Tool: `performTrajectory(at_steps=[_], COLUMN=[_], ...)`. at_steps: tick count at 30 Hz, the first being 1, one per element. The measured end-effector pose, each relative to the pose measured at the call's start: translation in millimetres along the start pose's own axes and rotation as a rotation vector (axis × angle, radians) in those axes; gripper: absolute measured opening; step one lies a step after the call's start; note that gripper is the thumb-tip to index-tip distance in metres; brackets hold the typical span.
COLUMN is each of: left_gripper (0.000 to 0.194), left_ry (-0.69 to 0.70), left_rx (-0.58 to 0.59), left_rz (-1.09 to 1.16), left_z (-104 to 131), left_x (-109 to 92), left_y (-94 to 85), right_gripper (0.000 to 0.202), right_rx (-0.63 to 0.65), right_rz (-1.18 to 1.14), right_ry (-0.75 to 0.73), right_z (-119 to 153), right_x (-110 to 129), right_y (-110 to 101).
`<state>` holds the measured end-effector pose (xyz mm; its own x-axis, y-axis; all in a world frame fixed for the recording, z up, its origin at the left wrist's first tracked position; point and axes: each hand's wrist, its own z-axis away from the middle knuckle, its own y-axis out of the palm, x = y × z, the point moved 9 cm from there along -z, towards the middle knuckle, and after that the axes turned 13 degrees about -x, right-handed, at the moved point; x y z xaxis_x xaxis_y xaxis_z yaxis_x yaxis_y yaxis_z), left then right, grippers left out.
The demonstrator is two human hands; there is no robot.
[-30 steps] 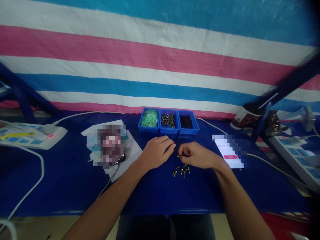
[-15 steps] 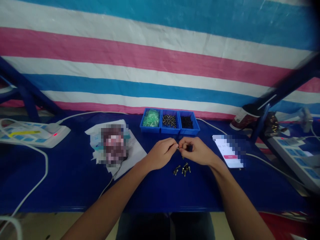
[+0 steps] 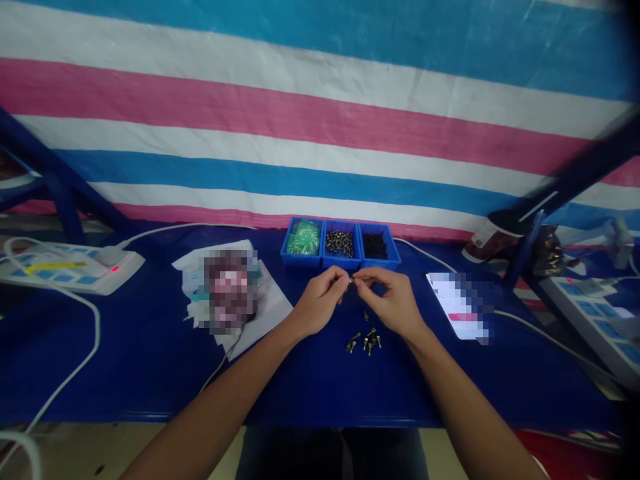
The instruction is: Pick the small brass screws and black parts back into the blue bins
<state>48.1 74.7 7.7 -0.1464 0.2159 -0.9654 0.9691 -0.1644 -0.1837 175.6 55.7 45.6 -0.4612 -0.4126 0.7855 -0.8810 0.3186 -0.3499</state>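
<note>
Above the table's middle, my left hand (image 3: pixel 321 298) and my right hand (image 3: pixel 389 293) meet fingertip to fingertip. Both are closed in a pinch around a small shiny metal screw (image 3: pixel 351 281), mostly covered by the fingers. Just below the hands lies a single small dark piece (image 3: pixel 366 315). Closer to me is a loose group of small brass-coloured screws (image 3: pixel 371 341) with dark parts on them. Behind the hands stand three joined blue bins: one with green plastic bits (image 3: pixel 304 238), one with metal screws (image 3: pixel 339 243), one with small black pieces (image 3: pixel 374 246).
White paper (image 3: pixel 270 297) with a blurred-out item lies at left. A lit phone (image 3: pixel 453 303) lies right of my right hand. Power strips (image 3: pixel 107 283) sit at both sides with white cables. A dark cup (image 3: pixel 490 237) stands at back right, before a striped sheet.
My hands have shifted slightly left and turned, with the fingers of the right hand straighter. The single dark piece below them now shows clearly. The group of screws has not moved.
</note>
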Motion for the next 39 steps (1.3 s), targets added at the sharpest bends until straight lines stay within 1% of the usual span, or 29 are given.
performTrajectory(at_steps=[3,7,11,14,16,18,20,22,23,24,25,27,28,29,30,31,32,34,36,39], left_gripper=[0.026,0.025,0.027,0.027,0.031,0.037,0.041,0.041,0.041,0.04,0.04,0.04,0.04,0.039,0.039,0.038,0.037,0.037,0.037,0.037], left_ry=[0.014,0.035,0.02,0.021,0.034,0.047,0.045,0.032,0.027,0.023,0.018,0.012,0.013,0.016,0.019,0.022,0.025,0.028,0.031,0.029], left_rx=[0.005,-0.018,-0.004,-0.007,-0.081,-0.222,-0.375,-0.48,-0.513,-0.532,-0.54,-0.537,-0.533,-0.527,-0.521,-0.516,-0.508,-0.491,-0.472,-0.446], left_rz=[-0.014,-0.018,-0.027,-0.011,-0.024,-0.018,0.024,0.06,0.066,0.063,0.057,0.042,0.029,0.012,-0.009,-0.032,-0.054,-0.084,-0.094,-0.094], left_z=[-0.5,-1.8,-1.4,-0.4,-1.6,-3.7,-5.1,-6.0,-6.3,-6.6,-6.9,-7.1,-6.9,-6.7,-6.4,-6.2,-6.1,-6.1,-6.1,-5.8], left_x=[-3.1,-3.9,1.1,0.4,-2.4,-5.7,-7.0,-6.3,-6.1,-6.0,-6.1,-6.7,-7.3,-7.9,-8.4,-8.7,-8.7,-7.9,-6.8,-4.7], left_y=[-1.3,-3.5,-1.5,-1.1,-8.2,-23.4,-41.4,-55.2,-59.9,-63.0,-64.6,-64.9,-64.4,-63.8,-63.1,-62.5,-61.8,-60.0,-57.4,-52.5], right_gripper=[0.013,0.016,0.016,0.015,0.015,0.02,0.03,0.033,0.03,0.026,0.028,0.051,0.056,0.054,0.047,0.036,0.03,0.031,0.033,0.024], right_rx=[-0.003,0.059,0.121,0.152,0.164,0.195,0.271,0.317,0.293,0.235,0.15,0.004,-0.018,-0.002,0.059,0.163,0.262,0.442,0.568,0.675], right_rz=[0.004,0.021,0.028,0.016,0.039,0.081,0.104,0.063,0.02,-0.03,-0.077,-0.099,-0.062,0.006,0.092,0.197,0.295,0.415,0.449,0.423], right_ry=[-0.037,-0.033,-0.031,-0.046,-0.044,-0.023,0.02,0.089,0.13,0.171,0.207,0.246,0.245,0.234,0.216,0.197,0.187,0.188,0.188,0.177], right_z=[-0.8,-0.8,0.0,0.4,0.5,1.8,5.9,9.9,9.7,7.9,5.2,0.6,-0.7,-1.6,-1.4,0.7,3.8,12.4,20.6,29.6], right_x=[5.9,6.7,3.5,3.5,3.5,2.1,-1.4,-6.5,-9.5,-13.0,-17.1,-25.4,-28.5,-31.2,-33.6,-36.8,-41.1,-49.6,-53.9,-54.4], right_y=[-1.0,1.3,6.6,9.9,10.1,11.5,17.6,24.4,25.3,23.8,19.7,9.3,5.4,2.8,2.3,4.3,5.1,6.5,9.5,18.1])
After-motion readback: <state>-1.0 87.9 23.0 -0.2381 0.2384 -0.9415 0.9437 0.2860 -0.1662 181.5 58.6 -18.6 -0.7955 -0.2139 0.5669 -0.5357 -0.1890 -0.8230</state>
